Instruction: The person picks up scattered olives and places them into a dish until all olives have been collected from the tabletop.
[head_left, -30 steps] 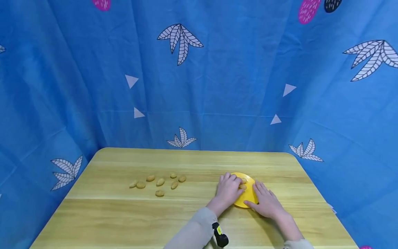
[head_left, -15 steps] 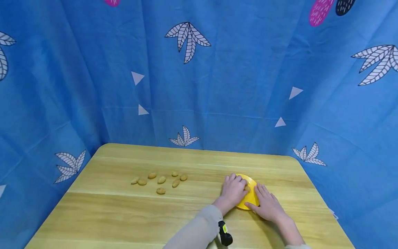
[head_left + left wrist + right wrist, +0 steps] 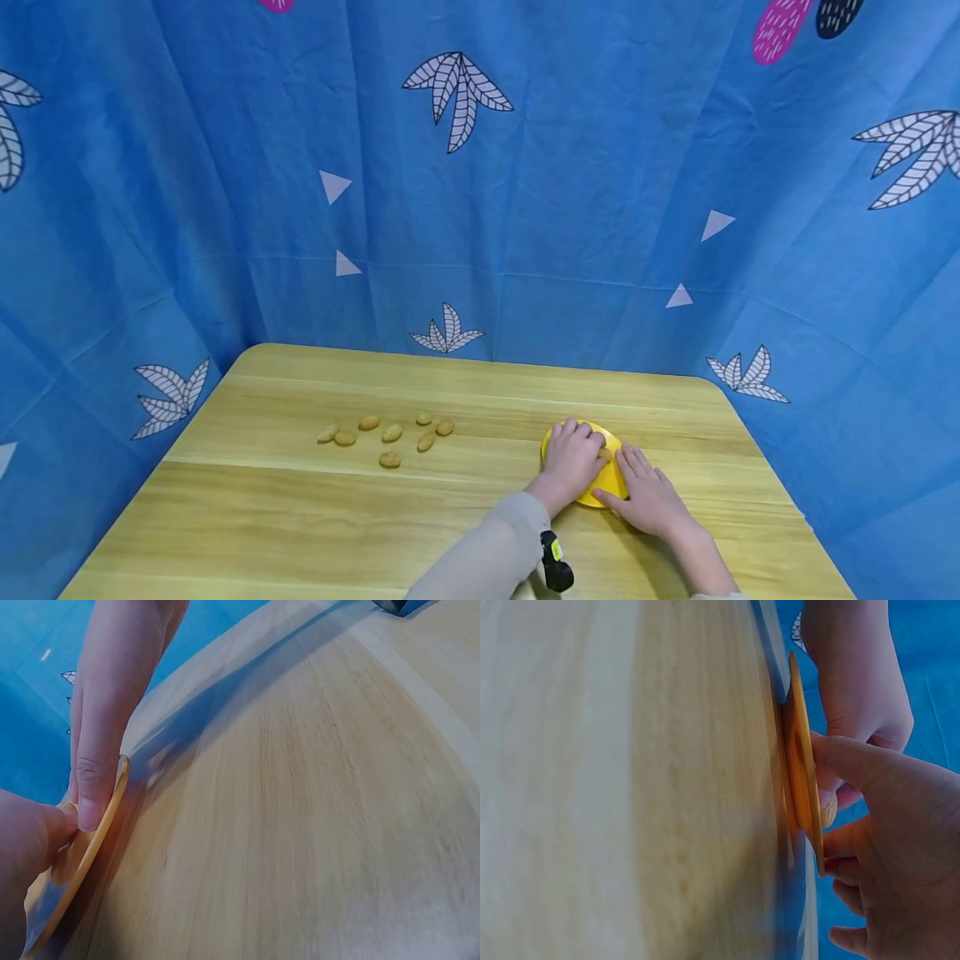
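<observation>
A yellow plate [image 3: 613, 485] lies on the right half of the table, with both hands at it. My left hand [image 3: 572, 460] reaches over the plate's left side, fingers curled down around a tan oval nut in its shell [image 3: 604, 455]. The right wrist view shows that nut [image 3: 829, 812] between the left fingertips and the plate [image 3: 802, 765]. The left palm hides part of the plate. My right hand [image 3: 647, 493] rests along the right rim, fingers extended and spread from the thumb. That thumb [image 3: 90, 787] touches the rim in the left wrist view.
Several similar nuts [image 3: 392, 432] lie scattered on the left half of the wooden table [image 3: 285, 517]. A blue patterned curtain [image 3: 480, 208] hangs behind and at the sides. A black wrist device [image 3: 557, 562] sits by the left sleeve [image 3: 487, 546].
The head view has shifted slightly. My left hand has moved right over the plate and now covers more of the nuts there. My right hand keeps its place at the rim.
</observation>
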`<state>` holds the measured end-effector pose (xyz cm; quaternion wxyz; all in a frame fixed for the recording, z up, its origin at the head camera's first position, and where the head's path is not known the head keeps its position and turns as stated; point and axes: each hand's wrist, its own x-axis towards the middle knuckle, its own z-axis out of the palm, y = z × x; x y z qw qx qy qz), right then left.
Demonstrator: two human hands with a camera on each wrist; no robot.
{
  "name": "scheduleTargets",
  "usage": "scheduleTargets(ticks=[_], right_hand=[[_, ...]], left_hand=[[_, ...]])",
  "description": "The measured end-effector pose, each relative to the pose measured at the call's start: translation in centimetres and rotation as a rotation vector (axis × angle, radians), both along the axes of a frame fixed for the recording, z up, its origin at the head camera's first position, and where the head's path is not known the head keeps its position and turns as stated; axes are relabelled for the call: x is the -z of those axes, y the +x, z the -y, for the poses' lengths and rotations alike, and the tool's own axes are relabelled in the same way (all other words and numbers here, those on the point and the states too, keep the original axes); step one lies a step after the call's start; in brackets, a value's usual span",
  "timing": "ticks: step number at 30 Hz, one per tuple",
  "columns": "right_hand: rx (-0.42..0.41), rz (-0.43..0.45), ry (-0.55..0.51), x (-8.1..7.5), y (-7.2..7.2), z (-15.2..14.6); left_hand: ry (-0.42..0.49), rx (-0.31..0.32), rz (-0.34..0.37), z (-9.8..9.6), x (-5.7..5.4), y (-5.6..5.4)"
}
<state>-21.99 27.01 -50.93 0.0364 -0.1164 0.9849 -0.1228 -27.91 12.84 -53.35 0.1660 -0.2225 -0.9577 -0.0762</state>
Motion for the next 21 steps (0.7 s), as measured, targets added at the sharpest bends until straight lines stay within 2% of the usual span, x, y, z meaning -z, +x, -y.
scheduleTargets(ticks=[9, 21], right_hand=[[-0.007, -0.006, 0.004, -0.05, -0.13, -0.07], [-0.008, -0.014, -0.028, 0.14, -0.09, -0.27]], left_hand=[[0.003, -0.049, 0.012, -0.26, -0.42, -0.15], [0.093, -0.05, -0.008, 0.44, -0.57, 0.22]])
